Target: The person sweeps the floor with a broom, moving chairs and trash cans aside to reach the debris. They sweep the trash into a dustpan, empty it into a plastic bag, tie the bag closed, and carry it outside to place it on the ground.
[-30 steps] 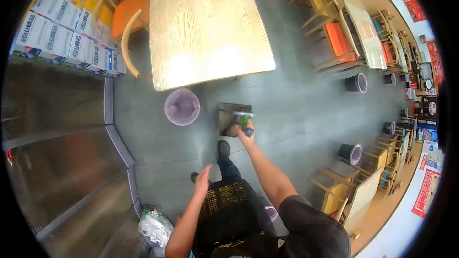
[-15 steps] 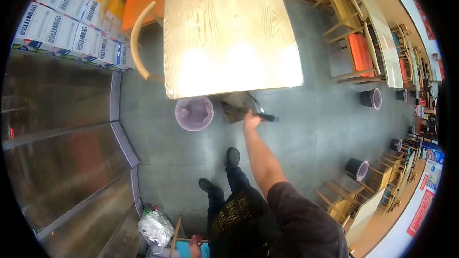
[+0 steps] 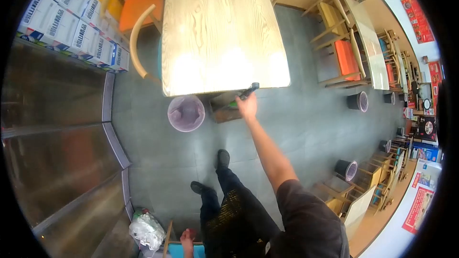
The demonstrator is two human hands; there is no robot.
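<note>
While the right hand (image 3: 247,106) grips a dark-handled dustpan (image 3: 224,106) low at the wooden table's (image 3: 220,33) six o'clock edge, the pan looks light and rigid, best held by that handle. A lined bin (image 3: 186,112) stands at its nine o'clock. The left hand (image 3: 187,237) rests on a chair back (image 3: 168,239), its grip unclear.

Three bins: one lined bin (image 3: 186,112) near, two black bins (image 3: 356,101) (image 3: 346,168) farther off.
</note>
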